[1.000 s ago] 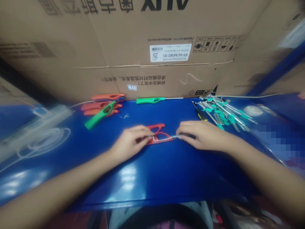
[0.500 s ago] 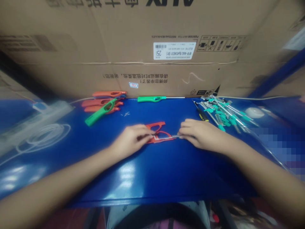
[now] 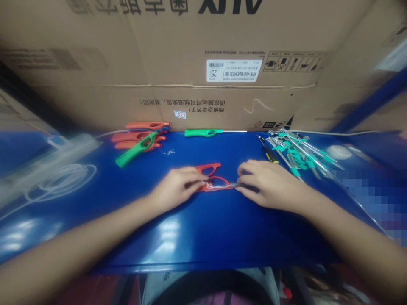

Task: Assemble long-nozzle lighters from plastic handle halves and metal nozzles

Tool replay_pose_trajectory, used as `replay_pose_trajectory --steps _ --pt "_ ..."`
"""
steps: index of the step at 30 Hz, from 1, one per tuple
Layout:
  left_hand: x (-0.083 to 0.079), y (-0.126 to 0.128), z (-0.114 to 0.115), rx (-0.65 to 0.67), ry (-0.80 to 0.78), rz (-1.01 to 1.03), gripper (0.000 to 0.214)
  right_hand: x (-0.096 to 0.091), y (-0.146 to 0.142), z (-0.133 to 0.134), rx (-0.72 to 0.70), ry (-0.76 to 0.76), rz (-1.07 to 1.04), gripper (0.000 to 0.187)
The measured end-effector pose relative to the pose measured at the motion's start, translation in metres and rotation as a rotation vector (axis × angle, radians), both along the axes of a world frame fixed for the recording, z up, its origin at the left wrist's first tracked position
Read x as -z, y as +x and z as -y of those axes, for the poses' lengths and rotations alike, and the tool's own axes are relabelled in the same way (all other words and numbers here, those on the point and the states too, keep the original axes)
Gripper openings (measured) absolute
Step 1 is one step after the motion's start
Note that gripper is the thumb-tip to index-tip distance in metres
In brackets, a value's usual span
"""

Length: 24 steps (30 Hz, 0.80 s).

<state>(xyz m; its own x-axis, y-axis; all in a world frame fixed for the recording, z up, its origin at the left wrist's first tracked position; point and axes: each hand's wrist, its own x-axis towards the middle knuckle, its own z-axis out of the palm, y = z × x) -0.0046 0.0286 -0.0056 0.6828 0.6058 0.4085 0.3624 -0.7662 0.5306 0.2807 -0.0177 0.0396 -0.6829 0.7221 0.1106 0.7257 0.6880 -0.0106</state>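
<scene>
An opened red lighter casing (image 3: 208, 170), in two halves with loop-shaped openings, lies on the blue table in front of me. A thin white wire (image 3: 219, 186) runs along its nearer half. My left hand (image 3: 179, 186) is closed at the casing's left end, thumb and forefinger pinching at the casing and the wire's bent end; the fingers partly hide what they grip. At the right end, my right hand (image 3: 267, 183) pinches a thin greyish piece in line with the wire. Its exact kind is hidden by the fingertips.
Red lighter handles (image 3: 133, 137) and a green lighter handle (image 3: 136, 150) lie back left. A green lighter (image 3: 203, 132) with a metal tube sits by the cardboard box (image 3: 178, 67). Back right are metal tubes with teal parts (image 3: 299, 154) and a black-yellow screwdriver (image 3: 270, 156). A white cable (image 3: 70, 180) coils at left.
My right hand's fingers have shifted slightly lower around the greyish piece. My left hand keeps its pinch at the casing. The whole view has moved a little.
</scene>
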Motion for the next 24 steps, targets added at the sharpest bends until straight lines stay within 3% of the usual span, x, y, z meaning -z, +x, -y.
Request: replay_pose_trajectory --steps 8,14,20,24 --pt "-0.002 0.002 0.003 0.025 0.049 -0.018 0.021 0.014 -0.013 -0.005 0.183 -0.323 -0.342 0.014" --pt "-0.004 0.004 0.006 0.026 0.042 -0.03 0.022 0.015 -0.016 -0.008 0.276 -0.409 -0.442 0.018" --pt "-0.007 0.004 0.01 0.025 0.027 -0.055 0.022 0.013 -0.018 -0.001 0.191 -0.333 -0.422 0.005" --pt "-0.006 0.003 0.011 0.03 0.045 -0.051 0.022 0.018 -0.024 0.003 0.045 -0.282 -0.452 0.012"
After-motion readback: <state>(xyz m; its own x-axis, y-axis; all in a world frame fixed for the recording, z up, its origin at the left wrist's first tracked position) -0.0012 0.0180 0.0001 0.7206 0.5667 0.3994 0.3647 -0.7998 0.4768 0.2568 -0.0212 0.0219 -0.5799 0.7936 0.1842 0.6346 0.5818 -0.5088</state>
